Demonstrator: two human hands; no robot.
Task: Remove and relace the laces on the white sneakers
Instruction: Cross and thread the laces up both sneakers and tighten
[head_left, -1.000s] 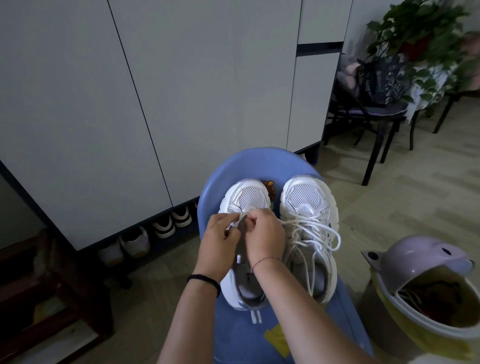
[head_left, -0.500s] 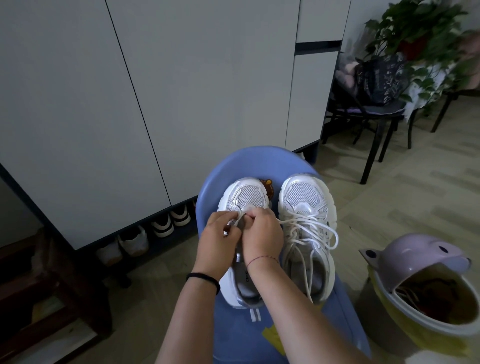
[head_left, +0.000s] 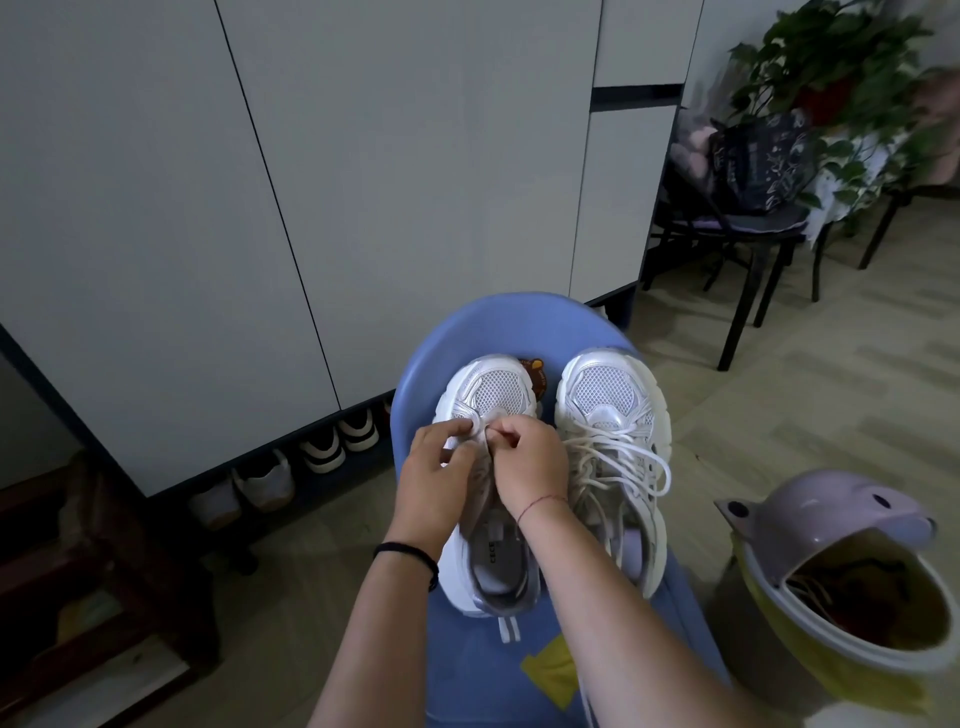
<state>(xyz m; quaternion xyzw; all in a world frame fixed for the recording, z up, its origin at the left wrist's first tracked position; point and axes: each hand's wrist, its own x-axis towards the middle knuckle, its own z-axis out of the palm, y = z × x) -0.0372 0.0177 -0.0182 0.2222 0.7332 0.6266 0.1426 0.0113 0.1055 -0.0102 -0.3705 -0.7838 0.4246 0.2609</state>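
White sneakers (head_left: 605, 395) stand side by side on the seat of the blue chair (head_left: 467, 327), toes toward its backrest and heels toward its front edge, so each long axis runs straight away from us. The right sneaker (head_left: 613, 519) carries loose laces (head_left: 631, 467) looped across its tongue. The left sneaker (head_left: 491, 389) shows a bare tongue toward the chair's front; we judge it is the one being relaced. Our hands lie close together over its middle, nearly touching. The left hand (head_left: 434, 486) and right hand (head_left: 532, 467) each pinch the lace (head_left: 484, 435) near the eyelets closest to the toe. Both hands are about equally near these eyelets, one on each side of the shoe's axis. We judge the coming pull must run across that axis, toward the chair's sides.
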